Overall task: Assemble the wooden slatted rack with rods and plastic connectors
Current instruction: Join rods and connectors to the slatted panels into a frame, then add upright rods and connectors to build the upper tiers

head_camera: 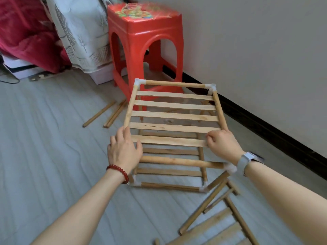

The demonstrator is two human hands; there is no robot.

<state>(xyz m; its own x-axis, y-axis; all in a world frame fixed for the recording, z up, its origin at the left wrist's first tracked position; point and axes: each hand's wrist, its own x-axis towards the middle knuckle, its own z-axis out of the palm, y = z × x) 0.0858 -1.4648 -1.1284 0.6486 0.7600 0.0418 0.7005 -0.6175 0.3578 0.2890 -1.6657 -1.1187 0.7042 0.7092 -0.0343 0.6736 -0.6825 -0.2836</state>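
The wooden slatted rack (172, 105) stands on the floor in the middle of the head view, with a top shelf of several flat slats, rod edges and white plastic connectors (138, 82) at its corners. A lower slatted shelf (169, 171) shows beneath it. My left hand (123, 149) lies over the near-left part of the top shelf, its fingers spread and fairly straight on the slat and side rod. My right hand (222, 143) grips the right end of the nearest slat with curled fingers. The near-left corner is hidden by my left hand.
A red plastic stool (143, 45) stands just behind the rack. A grey wall with a black skirting (265, 128) runs along the right. Loose rods (99, 114) lie on the floor at the left; more rods and slats (217, 214) lie at the near right. Bedding hangs at the far left.
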